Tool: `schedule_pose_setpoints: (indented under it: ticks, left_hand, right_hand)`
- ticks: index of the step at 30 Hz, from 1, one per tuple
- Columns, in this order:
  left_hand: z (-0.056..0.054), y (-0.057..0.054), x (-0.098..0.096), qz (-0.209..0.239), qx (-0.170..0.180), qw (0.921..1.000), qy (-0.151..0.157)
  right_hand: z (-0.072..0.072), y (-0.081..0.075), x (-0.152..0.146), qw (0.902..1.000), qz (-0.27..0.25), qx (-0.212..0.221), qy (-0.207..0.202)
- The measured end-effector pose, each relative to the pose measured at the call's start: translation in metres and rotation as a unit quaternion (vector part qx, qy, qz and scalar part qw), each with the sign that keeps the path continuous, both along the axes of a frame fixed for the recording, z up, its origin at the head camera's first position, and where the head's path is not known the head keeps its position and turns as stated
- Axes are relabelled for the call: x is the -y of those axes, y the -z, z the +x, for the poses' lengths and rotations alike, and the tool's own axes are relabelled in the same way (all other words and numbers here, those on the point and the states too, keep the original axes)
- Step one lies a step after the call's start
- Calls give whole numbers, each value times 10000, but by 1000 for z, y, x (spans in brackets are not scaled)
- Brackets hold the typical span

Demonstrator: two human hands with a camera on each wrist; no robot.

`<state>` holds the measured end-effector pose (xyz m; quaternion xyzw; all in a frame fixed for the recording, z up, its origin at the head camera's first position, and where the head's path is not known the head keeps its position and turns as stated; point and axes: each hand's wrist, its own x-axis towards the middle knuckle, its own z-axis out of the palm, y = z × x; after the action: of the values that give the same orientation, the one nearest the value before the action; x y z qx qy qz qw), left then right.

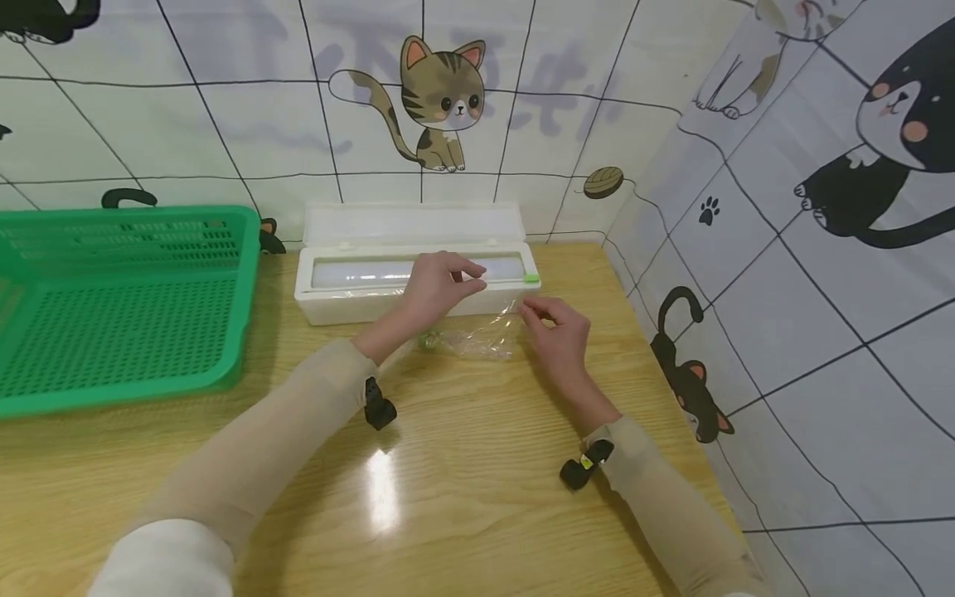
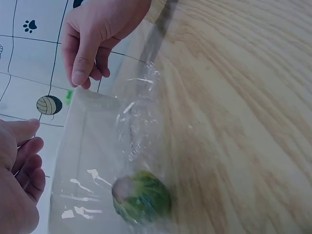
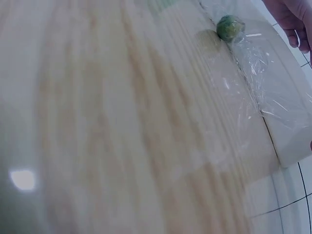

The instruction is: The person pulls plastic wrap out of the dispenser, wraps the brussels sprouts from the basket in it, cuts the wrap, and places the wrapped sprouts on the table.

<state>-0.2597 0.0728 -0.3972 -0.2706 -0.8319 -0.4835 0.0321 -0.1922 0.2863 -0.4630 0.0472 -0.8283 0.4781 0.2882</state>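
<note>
A white cling film dispenser box (image 1: 351,311) stands at the back of the table with its lid raised and a film roll (image 1: 358,274) inside. Clear cling film (image 1: 481,340) hangs down its front onto the tabletop. Under or within the film sits a small round green vegetable (image 2: 144,199), like a Brussels sprout, with a brownish end. My right hand (image 1: 558,332) pinches the film's edge near the box's right front corner. Over the box, my left hand (image 1: 436,286) hovers with thumb and forefinger apart, nothing visible between them.
A green perforated plastic basket (image 1: 242,332) stands to the left of the box. The small green slider (image 1: 531,279) sits at the right end of the box. Cat-patterned sheeting (image 1: 597,116) walls the table's back and right sides.
</note>
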Motion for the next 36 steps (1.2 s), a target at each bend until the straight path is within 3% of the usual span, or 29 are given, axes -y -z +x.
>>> schedule_pose_setpoints:
  ticks: [4,7,12,16,26,34,36]
  left_hand:
    - [-8,-2,-16,-94,224,9996,145]
    - [-15,-4,-26,-143,440,9985,276]
    - [-24,-5,-42,-188,607,9967,498]
    - [-30,-5,-54,-232,633,9957,628]
    - [-40,0,-66,-680,624,9939,606]
    - [-44,1,-67,-689,632,9921,838]
    - [-45,2,-67,-700,645,9913,905]
  right_hand:
    - [-3,-1,-5,9986,-248,123,455]
    - [-6,-1,-6,9965,-570,188,579]
    - [-14,-1,-8,9945,-971,100,394]
    - [-16,-4,-5,9920,-1140,279,469]
    - [-22,1,0,9859,-1515,550,458]
    - [-8,-30,13,9886,-1340,540,435]
    - [-8,-31,12,9885,-1341,543,435]
